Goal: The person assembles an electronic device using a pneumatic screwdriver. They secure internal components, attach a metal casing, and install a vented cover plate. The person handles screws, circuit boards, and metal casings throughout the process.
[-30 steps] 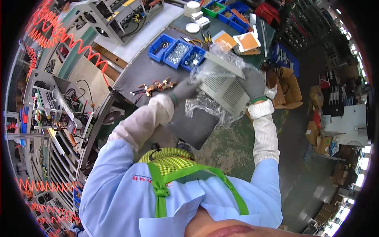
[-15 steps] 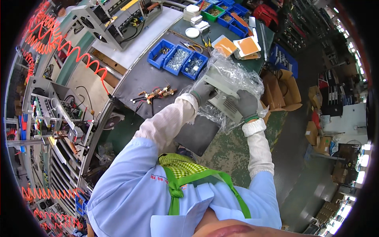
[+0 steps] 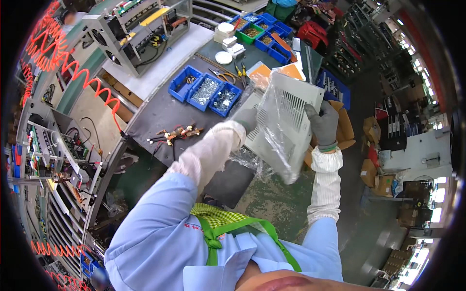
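Note:
A pale grey vented metal cover [image 3: 297, 99] is tilted up in front of me, with rows of slots showing on its faces. Clear plastic film [image 3: 275, 140] hangs over its middle and lower part. My right hand [image 3: 324, 125], in a grey glove, is closed on the cover's right edge, thumb on the near face. At its left side is my left hand [image 3: 246, 120], also gloved and closed there; its fingertips are partly hidden by the cover and film. More crumpled film [image 3: 250, 157] lies beneath the cover.
Left of the cover are blue bins of small metal fasteners [image 3: 204, 91], pliers [image 3: 222, 75] and a brass-coloured fitting with wires [image 3: 174, 134]. Orange-and-white pads [image 3: 259, 69] lie behind it. An open cardboard box [image 3: 345, 127] stands at right. A red coiled hose [image 3: 92, 80] hangs at left.
The cover has been turned and raised, so its broad slotted face now shows. My right hand has moved right and up with its edge. Much of the film has slipped lower.

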Available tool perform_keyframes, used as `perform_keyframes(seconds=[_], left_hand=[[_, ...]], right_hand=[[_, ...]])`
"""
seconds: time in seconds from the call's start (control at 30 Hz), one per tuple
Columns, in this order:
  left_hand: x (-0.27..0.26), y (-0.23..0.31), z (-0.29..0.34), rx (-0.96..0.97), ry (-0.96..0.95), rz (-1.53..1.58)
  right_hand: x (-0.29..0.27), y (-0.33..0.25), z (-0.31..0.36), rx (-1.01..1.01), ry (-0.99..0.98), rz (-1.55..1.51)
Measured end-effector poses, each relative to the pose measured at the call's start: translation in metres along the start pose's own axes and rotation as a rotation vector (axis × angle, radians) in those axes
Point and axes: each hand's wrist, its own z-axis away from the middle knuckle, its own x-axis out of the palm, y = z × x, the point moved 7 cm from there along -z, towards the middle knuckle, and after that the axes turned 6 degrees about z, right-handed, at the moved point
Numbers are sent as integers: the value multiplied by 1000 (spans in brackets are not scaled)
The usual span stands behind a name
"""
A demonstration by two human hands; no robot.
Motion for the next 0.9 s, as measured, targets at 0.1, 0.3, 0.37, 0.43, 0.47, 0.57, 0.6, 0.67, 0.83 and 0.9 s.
perform_keyframes(seconds=[0.1,0.3,0.37,0.43,0.47,0.57,0.6,0.67,0.83,0.9], left_hand=[[13,20,-15,15,-176,-67],[-9,-58,-13,-115,-369,644],[-47,-5,6,-219,-410,1147],[-71,5,4,-59,-325,1331],[-104,44,16,-90,-320,1546],[-102,40,17,-267,-382,1804],[-86,33,10,-363,-325,1625],[-73,12,-9,-368,-220,1245],[-64,-25,-28,-310,144,540],[-46,-50,-23,-552,8,592]], right_hand=[[-2,30,10,-13,16,64],[19,0,42,-75,-80,-121],[8,-26,50,-109,-30,63],[14,-40,47,-138,-32,154],[13,-41,50,-133,-21,212],[34,-64,52,-238,-199,394],[45,-60,60,-267,-262,472],[54,-67,66,-335,-323,443],[49,-68,79,-347,-358,448],[16,-65,82,-227,-246,363]])
